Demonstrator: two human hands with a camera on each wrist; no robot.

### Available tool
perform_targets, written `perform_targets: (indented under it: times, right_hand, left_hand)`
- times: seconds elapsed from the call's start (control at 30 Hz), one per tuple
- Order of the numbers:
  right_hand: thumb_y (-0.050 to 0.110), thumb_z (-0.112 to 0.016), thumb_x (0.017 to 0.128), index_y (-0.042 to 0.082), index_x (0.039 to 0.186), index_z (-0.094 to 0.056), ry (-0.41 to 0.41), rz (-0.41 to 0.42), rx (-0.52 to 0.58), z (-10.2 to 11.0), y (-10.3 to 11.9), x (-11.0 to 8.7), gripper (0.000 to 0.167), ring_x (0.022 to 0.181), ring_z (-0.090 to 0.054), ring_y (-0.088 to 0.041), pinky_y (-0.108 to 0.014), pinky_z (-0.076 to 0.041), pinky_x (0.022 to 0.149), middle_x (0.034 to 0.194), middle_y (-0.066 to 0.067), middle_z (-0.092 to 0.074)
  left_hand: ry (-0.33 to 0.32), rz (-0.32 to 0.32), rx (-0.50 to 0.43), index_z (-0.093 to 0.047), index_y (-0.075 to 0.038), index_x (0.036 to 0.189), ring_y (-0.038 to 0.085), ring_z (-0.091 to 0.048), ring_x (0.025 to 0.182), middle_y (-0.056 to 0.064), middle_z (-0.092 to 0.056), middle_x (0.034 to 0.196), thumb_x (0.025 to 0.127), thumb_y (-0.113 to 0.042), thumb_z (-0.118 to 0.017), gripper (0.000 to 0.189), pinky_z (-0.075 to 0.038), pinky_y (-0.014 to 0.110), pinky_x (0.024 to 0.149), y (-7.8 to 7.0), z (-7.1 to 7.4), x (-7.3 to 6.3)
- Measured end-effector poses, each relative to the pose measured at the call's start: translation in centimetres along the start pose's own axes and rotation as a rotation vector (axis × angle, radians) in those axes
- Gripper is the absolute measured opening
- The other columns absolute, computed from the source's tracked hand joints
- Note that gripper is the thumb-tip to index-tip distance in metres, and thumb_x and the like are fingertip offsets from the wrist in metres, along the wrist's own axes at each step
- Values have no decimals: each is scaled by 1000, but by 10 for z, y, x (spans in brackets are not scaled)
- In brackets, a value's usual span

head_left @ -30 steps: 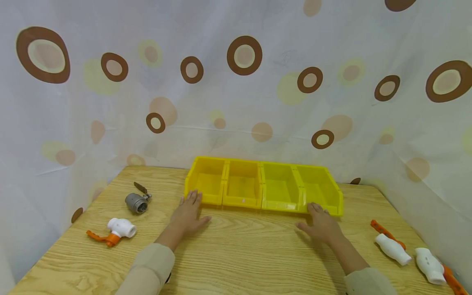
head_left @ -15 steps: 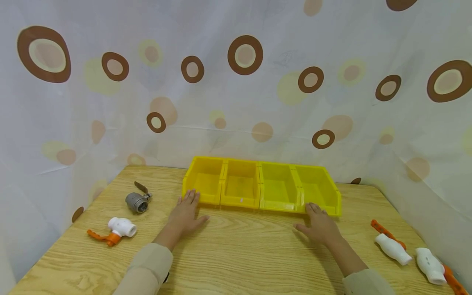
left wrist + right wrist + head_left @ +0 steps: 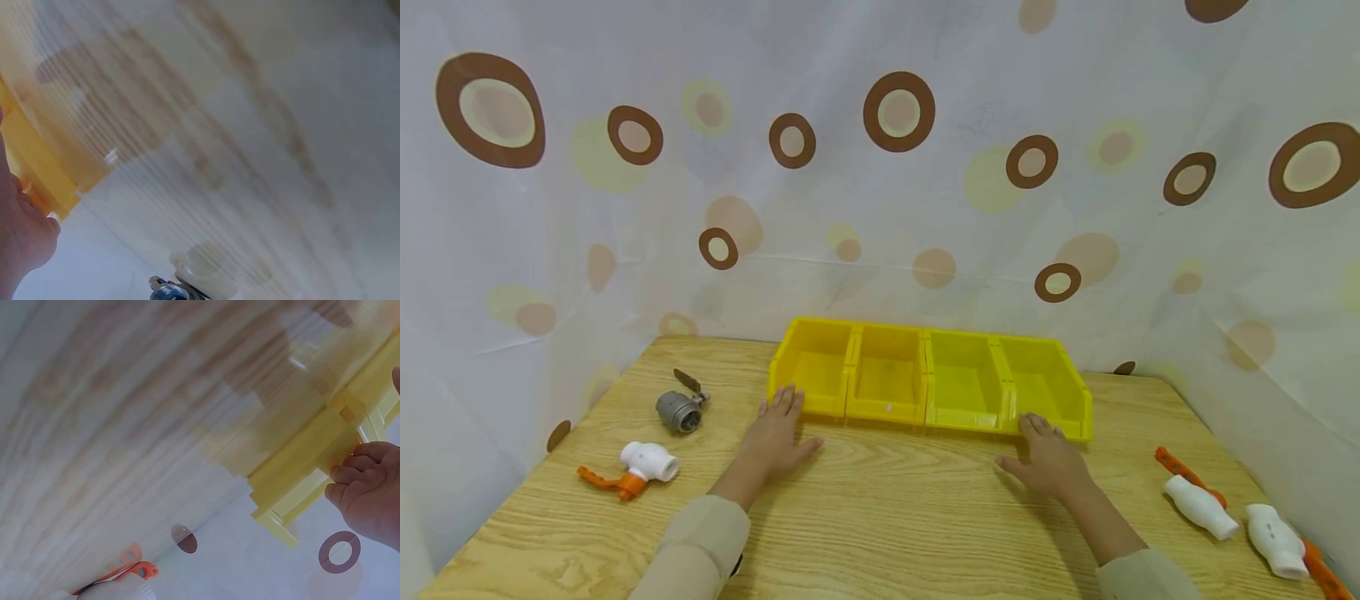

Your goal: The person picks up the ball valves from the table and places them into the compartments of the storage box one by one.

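A row of yellow storage bins (image 3: pixel 887 410), joined side by side with nothing in them, stands at the back of the wooden table. My left hand (image 3: pixel 775 435) has its fingertips against the front of the leftmost bin, thumb spread to the right. At the front of the rightmost bin, the fingertips of my right hand (image 3: pixel 1051 460) touch the lip, thumb pointing left. The left wrist view catches a bin's yellow wall (image 3: pixel 44 169) beside part of the hand (image 3: pixel 28 240). From the right wrist, the fingers (image 3: pixel 359 469) show bent lightly at the bin's edge (image 3: pixel 300 469).
On the left lie a grey metal ball valve (image 3: pixel 677 412) and a white plastic ball valve (image 3: pixel 649 461) with an orange lever. Two more white valves (image 3: pixel 1199 507) with orange levers lie at the right edge. A patterned curtain (image 3: pixel 880 200) hangs behind the table (image 3: pixel 910 517).
The row of bins has slid slightly to the left, both hands moving along with it. The valves have stayed where they were.
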State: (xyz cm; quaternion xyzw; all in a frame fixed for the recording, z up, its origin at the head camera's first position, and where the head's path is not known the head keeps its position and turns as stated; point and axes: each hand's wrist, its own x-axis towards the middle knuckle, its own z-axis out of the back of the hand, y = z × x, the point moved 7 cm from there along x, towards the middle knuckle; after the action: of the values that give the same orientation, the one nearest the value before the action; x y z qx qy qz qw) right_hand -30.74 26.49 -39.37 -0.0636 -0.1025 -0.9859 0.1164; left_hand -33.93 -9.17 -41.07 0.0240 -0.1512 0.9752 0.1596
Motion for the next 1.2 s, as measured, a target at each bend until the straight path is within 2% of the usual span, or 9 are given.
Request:
perform_targets:
  times: [0.6, 0.93, 1.2]
  right_hand:
    - [36, -63, 85, -18, 133, -35, 19, -6, -25, 0, 5, -2, 78, 127, -34, -51, -61, -28, 105, 138, -35, -37]
    - [41, -62, 85, -17, 134, -35, 42, -3, -43, -1, 5, -2, 80, 127, -34, -50, -61, -28, 105, 138, -35, -36]
    - [41, -63, 84, -17, 132, -37, 19, 11, -40, 0, 8, -3, 80, 125, -37, -50, -61, -30, 103, 136, -35, -39]
  left_hand:
    - [-4, -15, 39, -19, 6, 145, 38, -14, 142, 26, -16, 152, 91, -47, -51, 81, -13, 52, 116, 1, 1, -5]
    - [-7, -13, 48, -21, 7, 144, 38, -15, 142, 26, -18, 151, 91, -47, -50, 81, -14, 50, 116, 1, 1, -8]
    - [-12, -7, 42, -22, 7, 144, 39, -17, 141, 26, -20, 151, 91, -46, -52, 80, -14, 50, 116, 2, 3, -10]
